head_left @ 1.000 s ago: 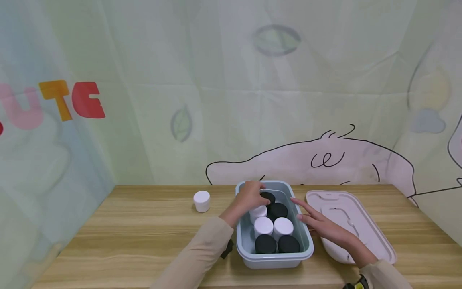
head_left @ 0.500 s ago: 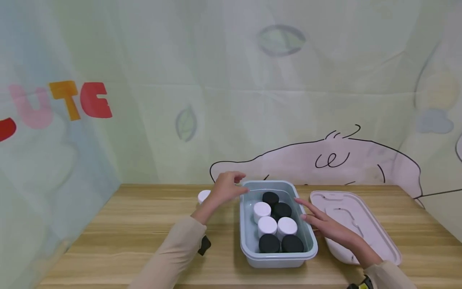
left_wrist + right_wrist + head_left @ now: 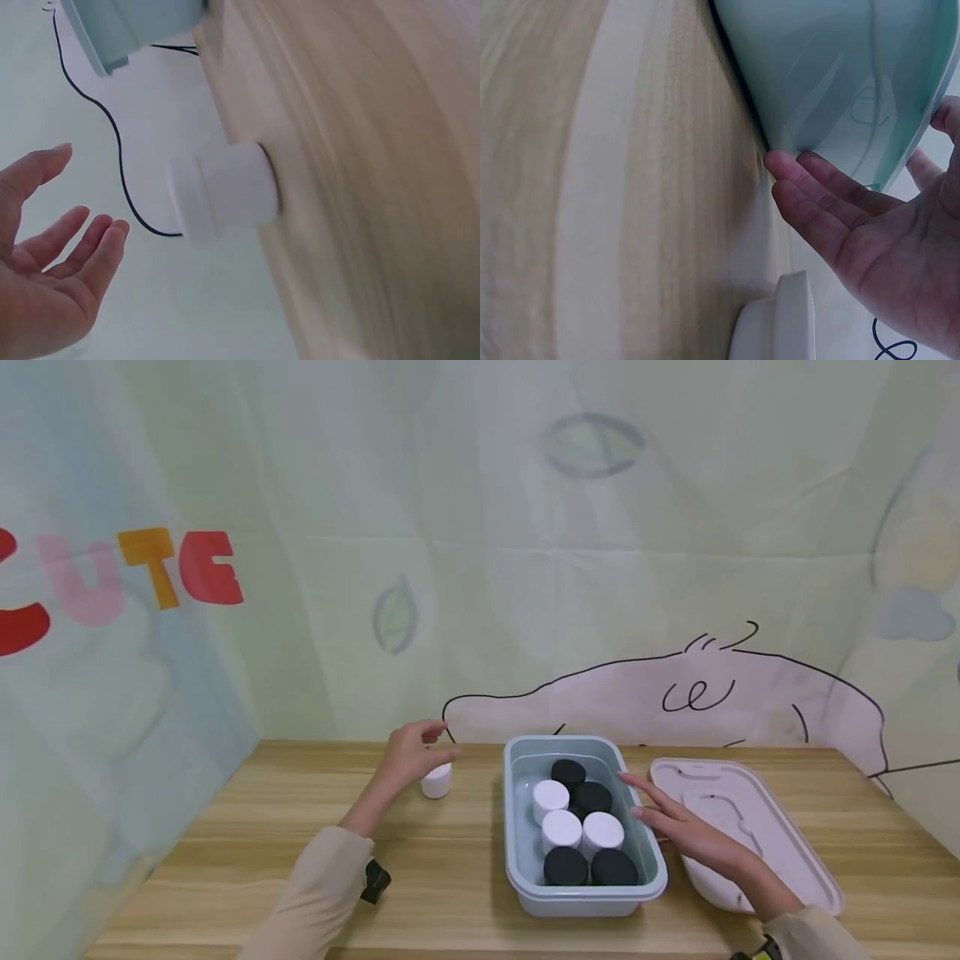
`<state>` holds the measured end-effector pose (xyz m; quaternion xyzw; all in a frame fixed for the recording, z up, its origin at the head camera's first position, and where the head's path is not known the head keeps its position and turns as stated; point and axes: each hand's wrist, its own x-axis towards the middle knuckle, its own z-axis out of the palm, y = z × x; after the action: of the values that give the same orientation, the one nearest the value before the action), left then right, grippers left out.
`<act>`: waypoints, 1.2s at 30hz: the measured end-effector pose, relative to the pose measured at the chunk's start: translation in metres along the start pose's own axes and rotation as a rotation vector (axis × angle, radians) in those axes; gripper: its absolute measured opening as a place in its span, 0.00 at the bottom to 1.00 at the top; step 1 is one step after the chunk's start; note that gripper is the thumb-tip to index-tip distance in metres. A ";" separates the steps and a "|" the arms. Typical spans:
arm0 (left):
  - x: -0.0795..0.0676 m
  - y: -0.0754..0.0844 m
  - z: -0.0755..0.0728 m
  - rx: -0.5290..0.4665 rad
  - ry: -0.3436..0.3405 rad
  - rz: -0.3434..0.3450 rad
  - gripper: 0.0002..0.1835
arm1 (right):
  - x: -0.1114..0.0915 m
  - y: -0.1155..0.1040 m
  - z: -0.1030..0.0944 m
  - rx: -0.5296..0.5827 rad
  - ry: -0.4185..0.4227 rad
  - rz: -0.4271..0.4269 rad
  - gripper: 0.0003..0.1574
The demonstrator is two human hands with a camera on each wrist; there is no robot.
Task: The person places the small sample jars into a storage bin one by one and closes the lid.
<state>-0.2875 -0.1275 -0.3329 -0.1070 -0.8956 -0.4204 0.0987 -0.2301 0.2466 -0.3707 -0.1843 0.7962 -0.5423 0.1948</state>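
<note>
A small white lidded jar (image 3: pixel 437 782) stands upright on the table at the left. My left hand (image 3: pixel 411 755) hovers just above and behind it, fingers parted and holding nothing; in the left wrist view a gap shows between the fingertips and the jar. Right of it sits a light blue plastic bin (image 3: pixel 513 827). Inside are three white-lidded jars (image 3: pixel 561 829) and several black-lidded ones (image 3: pixel 566 866). My right hand (image 3: pixel 697 837) rests against the bin's right side, its fingers extended under the rim, as the right wrist view (image 3: pixel 885 247) shows.
A pale pinkish lid (image 3: pixel 750 827) lies on the wooden table (image 3: pixel 435 877) to the right of the bin, close to my right forearm. Behind the table hangs a printed curtain (image 3: pixel 480 568) with letters and drawings.
My left hand has come out of the bin and moved left to the lone white jar. The right hand stays at the bin's side. The head view has turned slightly left.
</note>
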 end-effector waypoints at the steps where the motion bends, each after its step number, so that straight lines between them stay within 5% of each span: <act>1: -0.001 -0.004 -0.001 -0.002 0.004 -0.008 0.27 | 0.000 0.000 0.000 -0.002 0.000 0.000 0.37; 14: -0.007 -0.034 -0.008 -0.029 -0.007 -0.077 0.29 | -0.001 -0.001 0.000 0.003 -0.010 -0.011 0.37; 36: -0.007 -0.033 0.006 0.069 -0.052 -0.074 0.26 | -0.001 0.001 -0.001 -0.006 0.010 0.000 0.36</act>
<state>-0.2899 -0.1438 -0.3626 -0.0812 -0.9151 -0.3898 0.0633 -0.2292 0.2479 -0.3710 -0.1821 0.7987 -0.5409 0.1905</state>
